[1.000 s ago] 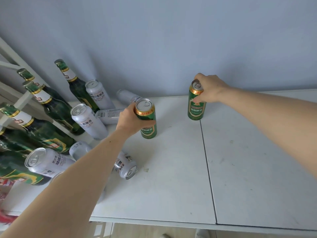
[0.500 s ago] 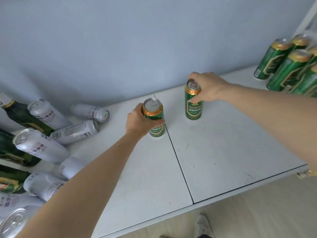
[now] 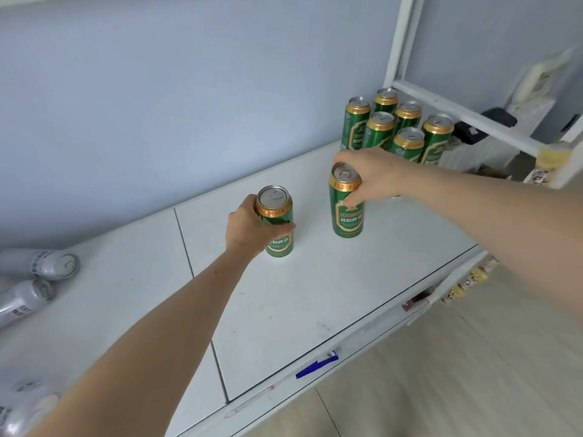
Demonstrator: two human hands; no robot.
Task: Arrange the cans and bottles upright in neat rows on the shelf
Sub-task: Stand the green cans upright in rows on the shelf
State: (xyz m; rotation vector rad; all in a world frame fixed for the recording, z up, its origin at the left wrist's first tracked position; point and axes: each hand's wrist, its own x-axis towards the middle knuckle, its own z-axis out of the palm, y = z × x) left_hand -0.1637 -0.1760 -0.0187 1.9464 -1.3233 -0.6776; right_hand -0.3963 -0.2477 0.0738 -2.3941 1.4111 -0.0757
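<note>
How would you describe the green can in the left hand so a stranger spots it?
On the white shelf, away from the cluster of upright green cans at the right end, two green gold-rimmed cans stand. It is the nearer, left one, gripped around its side by the left hand.

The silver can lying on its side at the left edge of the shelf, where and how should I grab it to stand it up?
Grip the silver can around its round side wall at mid-length, coming down from above. It lies flat with its top facing right, so the wall is exposed all along. Then tip it upright. Both hands are busy with green cans now.

nine green cans [image 3: 347, 212] upright; at least three silver cans [image 3: 55, 264] lying down.
</note>
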